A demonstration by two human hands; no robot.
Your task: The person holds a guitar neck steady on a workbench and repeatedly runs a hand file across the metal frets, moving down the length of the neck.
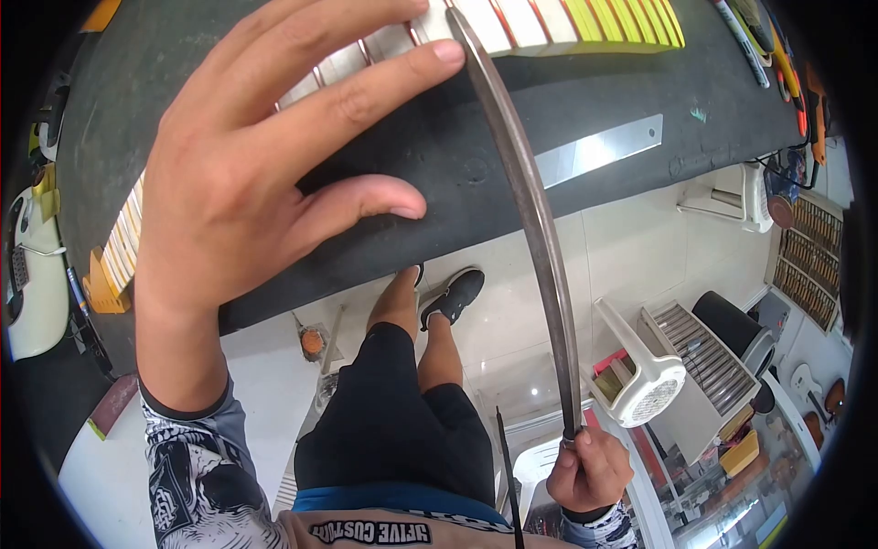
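Observation:
A long, dark steel file (529, 197) runs from the table edge up to a pale strip, looking bowed in this wide lens. Its lower end is pinched in my right hand (593, 467), held low at my side. My left hand (247, 174) is spread over the table, with fingertips beside the file's far tip and on the strip. That strip is a white and yellow slotted block (535, 35) with copper-coloured lines across it. The file's tip rests at the block's white part; exact contact is hard to tell. My left palm hides part of the block.
On the dark tabletop (585, 82) lies a steel ruler (608, 146). Markers (745, 46) and hand tools sit at the right edge. Another striped block (123, 229) stands at left. Below are white stools (640, 389), a slatted rack (704, 357) and a glass case (732, 494).

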